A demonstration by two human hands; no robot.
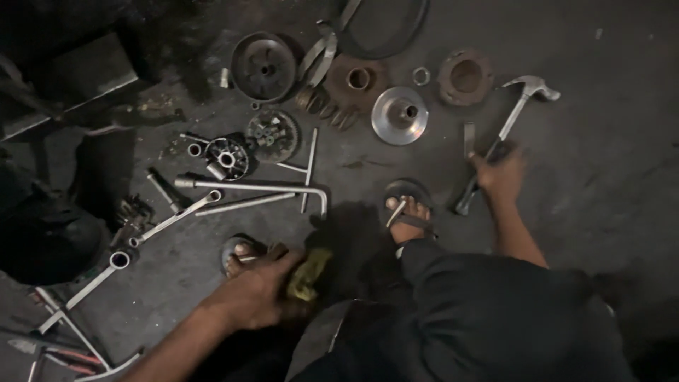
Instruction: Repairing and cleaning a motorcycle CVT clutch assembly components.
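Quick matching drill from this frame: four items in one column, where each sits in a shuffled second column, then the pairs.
Items:
1. claw hammer
2. yellow-green rag
3. shiny conical pulley disc
4. drive belt

Places:
A. on the floor at the top edge, looped above the round parts
B. handle under the right hand
C. bunched against the fingers of the left hand
D. on the floor between the two rusty round parts, above the sandalled foot

Pairs: 1-B, 2-C, 3-D, 4-A
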